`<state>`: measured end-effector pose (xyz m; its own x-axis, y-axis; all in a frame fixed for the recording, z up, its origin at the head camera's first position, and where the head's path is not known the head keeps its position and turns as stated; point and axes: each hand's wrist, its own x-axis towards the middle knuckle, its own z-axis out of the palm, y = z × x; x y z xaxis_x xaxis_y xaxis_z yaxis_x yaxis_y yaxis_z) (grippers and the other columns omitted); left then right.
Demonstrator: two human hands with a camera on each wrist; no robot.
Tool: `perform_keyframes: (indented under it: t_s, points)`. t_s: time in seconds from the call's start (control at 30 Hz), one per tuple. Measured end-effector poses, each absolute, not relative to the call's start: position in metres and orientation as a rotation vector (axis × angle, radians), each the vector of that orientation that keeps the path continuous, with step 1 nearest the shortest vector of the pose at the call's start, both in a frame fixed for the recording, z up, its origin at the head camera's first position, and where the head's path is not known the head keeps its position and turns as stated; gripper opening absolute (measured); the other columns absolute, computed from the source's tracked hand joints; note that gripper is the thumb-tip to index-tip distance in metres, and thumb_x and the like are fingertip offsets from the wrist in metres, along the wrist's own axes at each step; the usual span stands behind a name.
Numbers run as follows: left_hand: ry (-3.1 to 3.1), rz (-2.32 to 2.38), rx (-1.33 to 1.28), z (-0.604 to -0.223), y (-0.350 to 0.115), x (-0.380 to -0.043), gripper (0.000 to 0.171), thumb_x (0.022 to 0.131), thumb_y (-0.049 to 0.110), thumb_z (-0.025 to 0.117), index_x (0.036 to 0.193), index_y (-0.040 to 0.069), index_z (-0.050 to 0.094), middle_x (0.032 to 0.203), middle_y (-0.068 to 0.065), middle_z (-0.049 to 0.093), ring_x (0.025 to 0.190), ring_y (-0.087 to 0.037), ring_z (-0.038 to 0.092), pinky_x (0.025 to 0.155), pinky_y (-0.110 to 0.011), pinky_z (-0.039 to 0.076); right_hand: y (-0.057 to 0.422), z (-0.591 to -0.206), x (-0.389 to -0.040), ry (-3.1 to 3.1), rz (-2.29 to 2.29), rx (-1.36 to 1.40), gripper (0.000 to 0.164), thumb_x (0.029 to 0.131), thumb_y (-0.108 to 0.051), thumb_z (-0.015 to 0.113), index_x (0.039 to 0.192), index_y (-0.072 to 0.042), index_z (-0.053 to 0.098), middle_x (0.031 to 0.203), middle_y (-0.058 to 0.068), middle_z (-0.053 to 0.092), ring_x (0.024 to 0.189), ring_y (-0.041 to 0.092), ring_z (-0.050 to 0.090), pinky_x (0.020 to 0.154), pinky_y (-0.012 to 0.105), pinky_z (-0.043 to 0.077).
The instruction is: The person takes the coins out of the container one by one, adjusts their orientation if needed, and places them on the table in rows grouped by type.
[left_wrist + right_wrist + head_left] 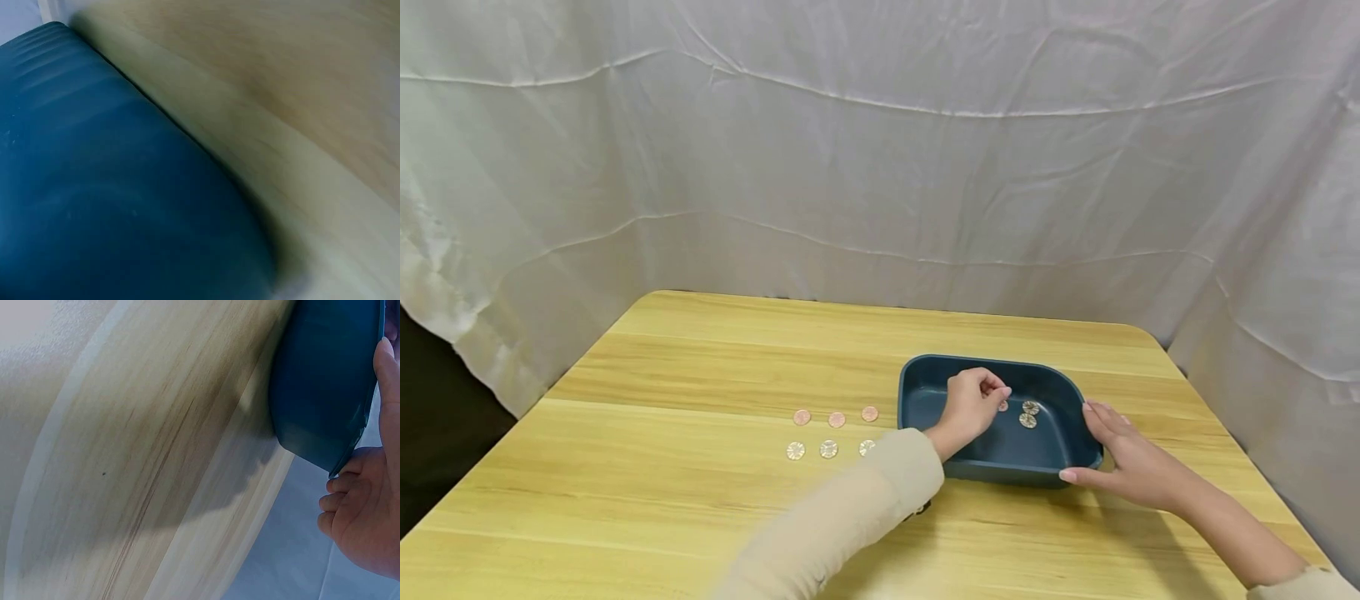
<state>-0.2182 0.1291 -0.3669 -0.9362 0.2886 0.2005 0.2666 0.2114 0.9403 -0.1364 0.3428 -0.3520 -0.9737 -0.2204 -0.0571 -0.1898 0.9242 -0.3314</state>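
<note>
While the left hand (pixel 967 406) is inside the tub (pixel 1018 450), its fingers are curled and the thumb tip and fingertips are drawn close together. A pink coin (pixel 1003 407) lies right at those fingertips, low within the tub and partly hidden; whether the fingers pinch it or it rests on the tub's floor, I cannot tell. Just right of it, on the tub's floor, lie two gold coins (pixel 1027 421), one a little behind the other.

The right hand (pixel 1123 458) grips the tub at its right end, spread wide around the corner, with the thumb on the near side and the fingers farther back. The right wrist view also shows bent fingers against the tub's end.

To the left of the tub, three pink coins (pixel 837 420) form a back row, and three gold coins (pixel 828 450) form a row in front of them. The gold coin nearest the tub sits right beside the left sleeve (pixel 857 500), which crosses in front of the tub's left end. The tub stands on a wooden table (pixel 700 367), and behind the tub hangs a pale cloth (pixel 887 183)
</note>
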Motion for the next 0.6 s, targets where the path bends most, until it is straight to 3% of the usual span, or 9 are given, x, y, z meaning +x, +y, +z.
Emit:
perform_keyframes:
  t_s: [0.33,0.6]
  points:
    - [2.463,1.975,0.21,-0.375,0.153,-0.23,0.009,0.087,0.002,0.062,0.078,0.0,0.062,0.075,-0.019,0.067,0.063,-0.028,0.069,0.054,-0.02,0.052,0.34,-0.351,-0.137,2.99,-0.508,-0.333,0.104,0.075,-0.053,0.068,0.141,0.013,0.021,0.147,0.035,0.018,0.132,0.055,0.017,0.099,0.068,0.021]
    - [2.565,1.785,0.093,-0.381,0.16,-0.231,0.006,0.084,0.003,0.065,0.079,0.002,0.062,0.075,-0.01,0.066,0.067,-0.018,0.067,0.058,-0.022,0.051,0.342,-0.351,-0.136,2.997,-0.492,-0.324,0.103,0.076,-0.052,0.068,0.141,0.013,0.021,0.146,0.035,0.018,0.131,0.055,0.017,0.098,0.069,0.022]
